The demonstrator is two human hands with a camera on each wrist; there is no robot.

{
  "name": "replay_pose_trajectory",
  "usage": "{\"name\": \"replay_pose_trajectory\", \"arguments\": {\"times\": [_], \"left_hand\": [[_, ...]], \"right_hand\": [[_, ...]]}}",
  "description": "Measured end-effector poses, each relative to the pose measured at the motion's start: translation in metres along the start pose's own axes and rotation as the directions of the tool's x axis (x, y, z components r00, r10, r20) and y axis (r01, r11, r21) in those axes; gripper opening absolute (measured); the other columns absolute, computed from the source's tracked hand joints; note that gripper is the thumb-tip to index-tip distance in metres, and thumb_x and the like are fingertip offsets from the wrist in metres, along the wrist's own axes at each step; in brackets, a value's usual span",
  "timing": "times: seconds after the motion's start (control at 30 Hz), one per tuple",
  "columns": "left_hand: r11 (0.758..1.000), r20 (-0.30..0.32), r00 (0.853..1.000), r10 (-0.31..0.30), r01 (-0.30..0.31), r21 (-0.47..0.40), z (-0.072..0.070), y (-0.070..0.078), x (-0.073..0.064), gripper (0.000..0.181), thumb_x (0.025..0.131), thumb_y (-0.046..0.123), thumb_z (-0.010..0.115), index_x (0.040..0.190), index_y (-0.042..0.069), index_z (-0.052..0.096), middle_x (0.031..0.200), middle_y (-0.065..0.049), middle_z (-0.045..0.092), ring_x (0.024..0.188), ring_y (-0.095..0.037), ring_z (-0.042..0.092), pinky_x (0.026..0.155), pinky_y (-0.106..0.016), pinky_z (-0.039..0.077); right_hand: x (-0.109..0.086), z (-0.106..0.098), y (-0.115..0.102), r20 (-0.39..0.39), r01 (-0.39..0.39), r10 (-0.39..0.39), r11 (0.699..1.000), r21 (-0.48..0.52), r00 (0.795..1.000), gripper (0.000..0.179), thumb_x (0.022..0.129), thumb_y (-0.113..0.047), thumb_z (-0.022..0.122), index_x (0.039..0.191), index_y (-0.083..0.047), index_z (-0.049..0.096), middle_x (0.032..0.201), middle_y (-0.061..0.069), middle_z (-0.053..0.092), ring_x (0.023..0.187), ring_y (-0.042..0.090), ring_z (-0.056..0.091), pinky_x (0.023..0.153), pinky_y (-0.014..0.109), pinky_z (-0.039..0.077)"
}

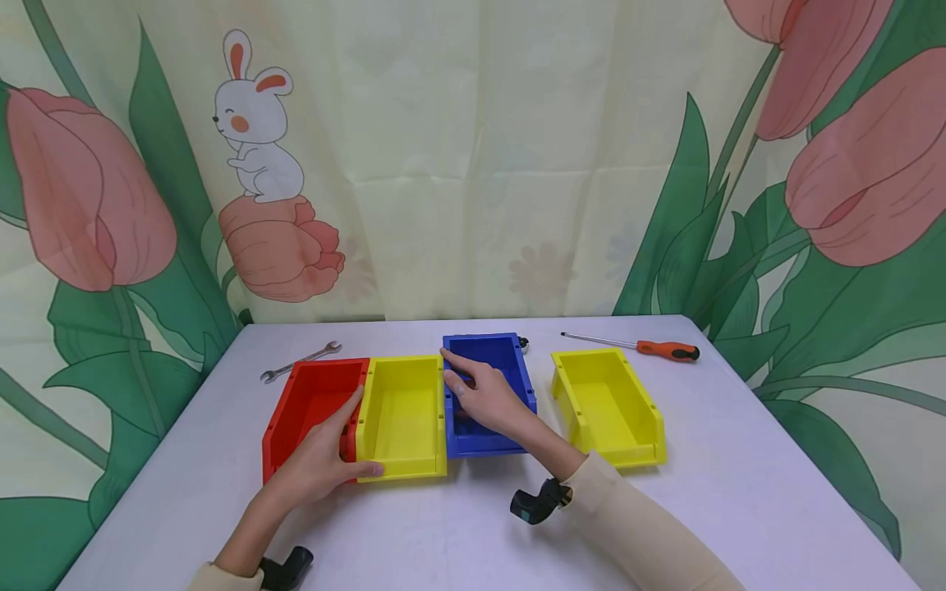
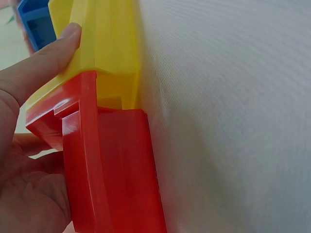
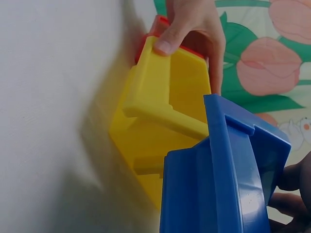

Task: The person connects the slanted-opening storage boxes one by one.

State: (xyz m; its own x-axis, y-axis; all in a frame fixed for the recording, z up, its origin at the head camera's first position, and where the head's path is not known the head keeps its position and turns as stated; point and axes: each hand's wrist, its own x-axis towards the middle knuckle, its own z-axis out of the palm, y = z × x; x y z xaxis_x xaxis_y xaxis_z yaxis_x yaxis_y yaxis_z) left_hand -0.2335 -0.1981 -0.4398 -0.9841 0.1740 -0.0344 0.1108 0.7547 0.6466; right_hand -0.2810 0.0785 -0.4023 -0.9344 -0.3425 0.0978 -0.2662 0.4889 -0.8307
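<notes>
My left hand (image 1: 318,460) grips the front left part of a yellow bin (image 1: 406,410). Its thumb lies on the front rim, and its other fingers reach over the side where a red bin (image 1: 314,394) stands right beside the yellow one. In the left wrist view, the fingers partly vanish behind the red bin's wall (image 2: 116,170). My right hand (image 1: 491,398) holds a blue bin (image 1: 495,443) by its left side, index finger and thumb at the left rim, the other fingers down inside. The blue bin's left edge is close against the yellow bin.
Another yellow bin (image 1: 609,402) stands apart on the right. Behind it lies a screwdriver (image 1: 665,350) with an orange and black handle. A double open-ended wrench (image 1: 301,362) lies behind the red bin. A small black thing (image 1: 524,342) shows behind the blue bin. The white table (image 1: 458,533) meets a curtain.
</notes>
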Motion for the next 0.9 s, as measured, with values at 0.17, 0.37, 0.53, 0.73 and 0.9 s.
{"name": "replay_pose_trajectory", "arguments": {"times": [0.17, 0.37, 0.53, 0.73, 0.9], "left_hand": [[1.000, 0.002, 1.000, 0.000, 0.000, 0.001, -0.0002, 0.0012, -0.0004, 0.129, 0.072, 0.038, 0.098, 0.171, 0.019, 0.019, 0.163, -0.015, 0.048, 0.140, -0.037, 0.050, 0.096, -0.048, 0.065], [1.000, 0.006, 1.000, -0.008, 0.008, -0.004, -0.0003, 0.0005, 0.0001, 0.129, 0.072, 0.039, 0.098, 0.171, 0.020, 0.019, 0.163, -0.014, 0.047, 0.142, -0.037, 0.049, 0.097, -0.049, 0.064], [1.000, 0.008, 1.000, -0.012, 0.012, -0.011, -0.0009, -0.0003, -0.0007, 0.129, 0.072, 0.038, 0.098, 0.171, 0.021, 0.018, 0.164, -0.013, 0.047, 0.143, -0.037, 0.048, 0.097, -0.049, 0.065], [1.000, 0.006, 1.000, -0.018, 0.018, -0.004, -0.0004, -0.0001, -0.0007, 0.128, 0.072, 0.036, 0.098, 0.172, 0.023, 0.018, 0.165, -0.013, 0.045, 0.145, -0.039, 0.045, 0.097, -0.050, 0.064], [1.000, 0.002, 1.000, -0.017, 0.017, -0.001, -0.0004, -0.0006, -0.0004, 0.128, 0.073, 0.035, 0.098, 0.172, 0.022, 0.017, 0.165, -0.014, 0.045, 0.146, -0.041, 0.044, 0.098, -0.051, 0.064]], "right_hand": [[-0.0008, 0.0009, 0.0016, 0.004, -0.009, 0.009, 1.000, 0.003, 1.000, 0.051, 0.113, -0.033, 0.052, 0.163, -0.029, 0.043, 0.163, 0.005, 0.053, 0.109, 0.018, 0.066, 0.096, 0.034, 0.061], [-0.0005, 0.0023, 0.0045, -0.008, 0.007, -0.007, 1.000, -0.018, 1.000, 0.050, 0.113, -0.032, 0.051, 0.163, -0.028, 0.043, 0.160, 0.006, 0.056, 0.105, 0.016, 0.065, 0.093, 0.032, 0.056], [-0.0006, 0.0036, 0.0056, -0.008, 0.005, -0.005, 0.999, -0.036, 1.000, 0.050, 0.113, -0.032, 0.052, 0.162, -0.029, 0.043, 0.110, 0.011, 0.071, 0.077, 0.013, 0.057, 0.077, 0.023, 0.049], [-0.0005, 0.0055, 0.0081, -0.005, -0.003, 0.003, 1.000, -0.026, 1.000, 0.051, 0.113, -0.033, 0.052, 0.163, -0.031, 0.043, 0.082, 0.002, 0.052, 0.070, 0.014, 0.050, 0.069, 0.020, 0.044], [0.0008, 0.0070, 0.0103, -0.009, -0.005, 0.005, 1.000, -0.026, 1.000, 0.051, 0.113, -0.031, 0.052, 0.163, -0.031, 0.042, 0.078, 0.002, 0.048, 0.065, 0.013, 0.046, 0.064, 0.020, 0.042]]}}
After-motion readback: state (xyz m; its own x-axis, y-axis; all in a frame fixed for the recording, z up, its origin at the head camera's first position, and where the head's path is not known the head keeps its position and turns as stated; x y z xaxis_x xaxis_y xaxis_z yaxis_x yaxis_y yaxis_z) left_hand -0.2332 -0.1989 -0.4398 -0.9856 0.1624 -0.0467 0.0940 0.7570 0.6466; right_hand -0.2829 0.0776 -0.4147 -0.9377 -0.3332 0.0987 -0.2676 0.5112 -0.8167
